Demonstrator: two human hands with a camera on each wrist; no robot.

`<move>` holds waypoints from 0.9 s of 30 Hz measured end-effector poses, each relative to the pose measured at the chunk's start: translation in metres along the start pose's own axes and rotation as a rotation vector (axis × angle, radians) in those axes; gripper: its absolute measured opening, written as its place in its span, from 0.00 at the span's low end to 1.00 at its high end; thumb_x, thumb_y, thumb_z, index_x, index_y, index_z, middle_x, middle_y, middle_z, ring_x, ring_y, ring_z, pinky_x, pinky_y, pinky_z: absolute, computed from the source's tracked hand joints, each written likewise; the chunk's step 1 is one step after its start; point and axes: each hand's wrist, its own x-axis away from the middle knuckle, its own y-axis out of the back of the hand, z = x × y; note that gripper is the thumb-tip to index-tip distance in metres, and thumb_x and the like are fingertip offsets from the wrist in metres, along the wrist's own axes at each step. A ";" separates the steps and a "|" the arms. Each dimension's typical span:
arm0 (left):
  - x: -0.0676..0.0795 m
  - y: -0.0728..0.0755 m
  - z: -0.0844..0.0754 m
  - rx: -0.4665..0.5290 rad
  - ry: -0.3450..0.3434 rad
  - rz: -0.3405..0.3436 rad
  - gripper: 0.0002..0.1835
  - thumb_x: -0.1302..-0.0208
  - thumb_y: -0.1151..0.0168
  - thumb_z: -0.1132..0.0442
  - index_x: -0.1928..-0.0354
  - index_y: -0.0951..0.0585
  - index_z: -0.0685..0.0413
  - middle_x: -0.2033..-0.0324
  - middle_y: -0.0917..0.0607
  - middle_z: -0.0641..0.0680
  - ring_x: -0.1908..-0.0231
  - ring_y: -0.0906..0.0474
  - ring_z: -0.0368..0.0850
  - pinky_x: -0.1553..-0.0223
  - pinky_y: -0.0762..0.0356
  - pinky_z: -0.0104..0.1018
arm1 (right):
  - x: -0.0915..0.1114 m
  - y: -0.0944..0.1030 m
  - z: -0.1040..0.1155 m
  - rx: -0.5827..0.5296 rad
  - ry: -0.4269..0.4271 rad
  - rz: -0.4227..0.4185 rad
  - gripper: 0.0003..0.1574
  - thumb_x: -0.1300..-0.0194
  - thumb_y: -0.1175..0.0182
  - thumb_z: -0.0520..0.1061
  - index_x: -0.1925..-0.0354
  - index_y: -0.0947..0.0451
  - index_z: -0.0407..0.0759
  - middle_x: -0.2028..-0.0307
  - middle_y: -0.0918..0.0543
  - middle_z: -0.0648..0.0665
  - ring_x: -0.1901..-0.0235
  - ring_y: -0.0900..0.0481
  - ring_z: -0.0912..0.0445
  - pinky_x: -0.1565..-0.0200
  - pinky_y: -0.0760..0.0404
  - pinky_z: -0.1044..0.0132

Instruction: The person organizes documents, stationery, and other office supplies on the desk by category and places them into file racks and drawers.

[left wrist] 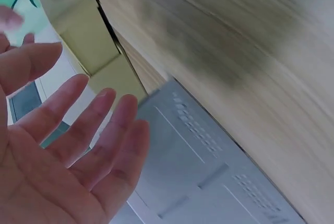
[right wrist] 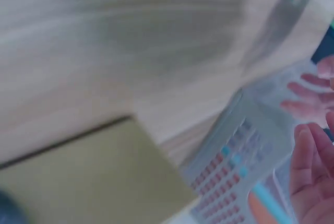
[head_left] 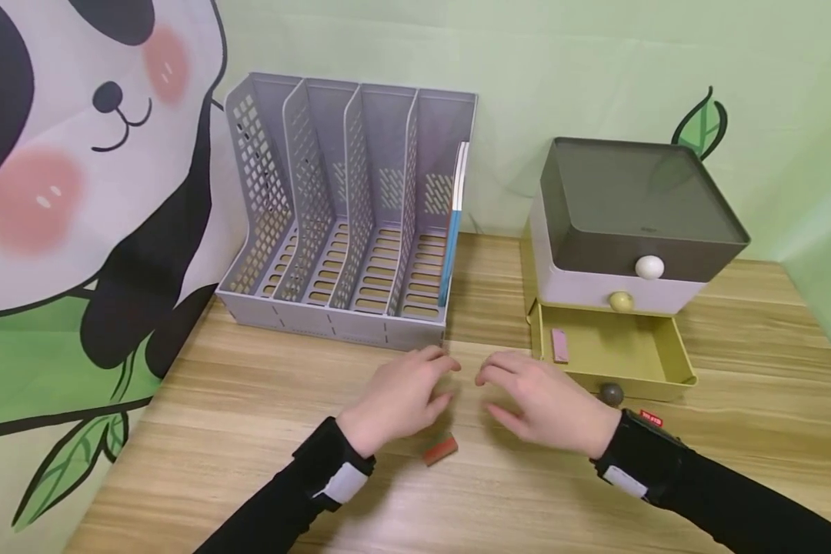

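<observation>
Above the table my left hand hovers with relaxed, slightly bent fingers and nothing in them; in the left wrist view its palm and spread fingers show bare. Facing it, my right hand is also empty, its fingers loosely bent, just in front of the drawer. On the table between and below the hands lies a small reddish-brown block with a green edge. The bottom yellow drawer is pulled out, and a small pink block lies inside at its left.
A grey file rack with several slots stands at the back; thin books lean in its rightmost slot. The drawer box stands at the right, its upper two drawers closed. A small red tag shows near the right wrist.
</observation>
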 end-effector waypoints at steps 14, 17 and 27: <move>0.035 0.002 0.018 -0.037 0.012 0.054 0.26 0.41 0.36 0.54 0.42 0.24 0.56 0.45 0.23 0.57 0.46 0.26 0.54 0.44 0.28 0.47 | -0.016 -0.043 0.022 -0.107 0.070 0.277 0.25 0.46 0.32 0.52 0.53 0.23 0.43 0.59 0.23 0.50 0.59 0.26 0.59 0.53 0.23 0.65; 0.040 0.000 0.019 -0.030 0.026 0.061 0.26 0.41 0.36 0.53 0.42 0.25 0.56 0.44 0.24 0.57 0.45 0.27 0.54 0.43 0.29 0.48 | -0.018 -0.050 0.024 -0.111 0.083 0.285 0.21 0.46 0.32 0.50 0.55 0.23 0.44 0.62 0.24 0.52 0.61 0.27 0.59 0.55 0.24 0.66; 0.046 -0.005 0.023 -0.010 0.039 0.029 0.26 0.41 0.35 0.54 0.42 0.24 0.56 0.44 0.24 0.57 0.45 0.28 0.53 0.46 0.26 0.46 | -0.023 -0.063 0.031 -0.089 0.137 0.281 0.10 0.43 0.34 0.48 0.64 0.23 0.47 0.69 0.29 0.55 0.67 0.31 0.61 0.64 0.28 0.69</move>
